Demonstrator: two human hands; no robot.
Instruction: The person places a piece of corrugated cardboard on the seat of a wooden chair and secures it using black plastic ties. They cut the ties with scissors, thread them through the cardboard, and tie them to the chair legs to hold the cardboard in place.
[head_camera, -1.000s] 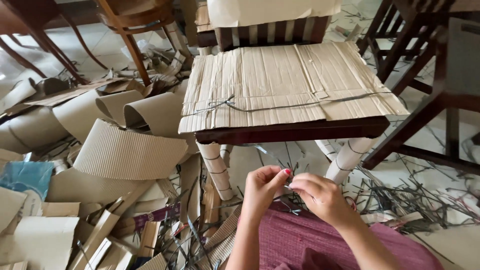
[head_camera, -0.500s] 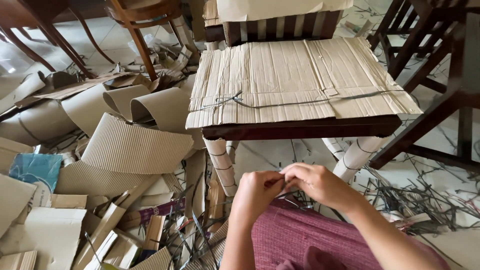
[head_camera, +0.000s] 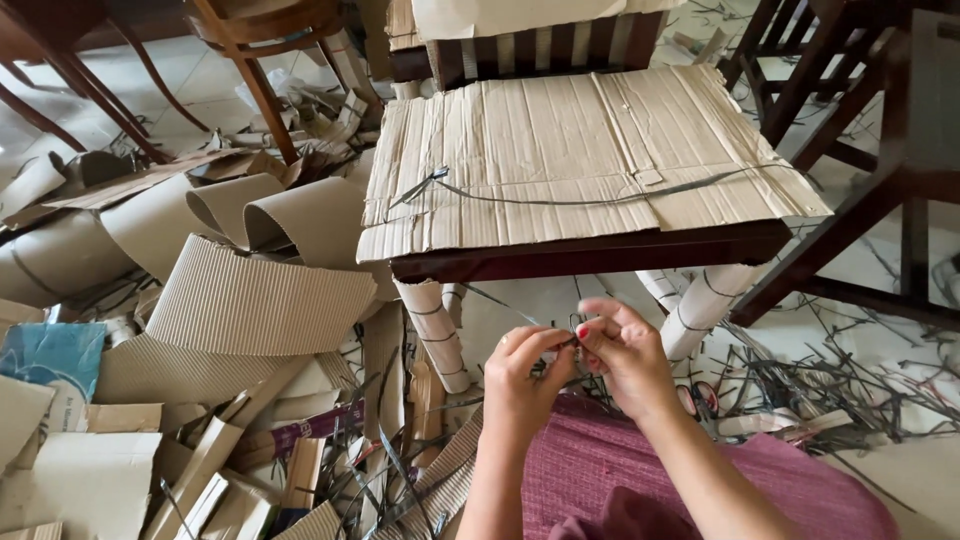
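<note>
Lower centre of frame: left hand and right hand meet fingertip to fingertip, both pinched shut on a thin dark strip whose long axis slants up-left toward the cardboard-covered chair. Neither hand is nearer.

Cardboard-covered chair, corrugated rolls, blue bag

We are seeing two hands, the left hand and right hand, pinching one thin strap between them. Beyond them are sitting one chair, one cardboard sheet, and two wrapped chair legs.
</note>
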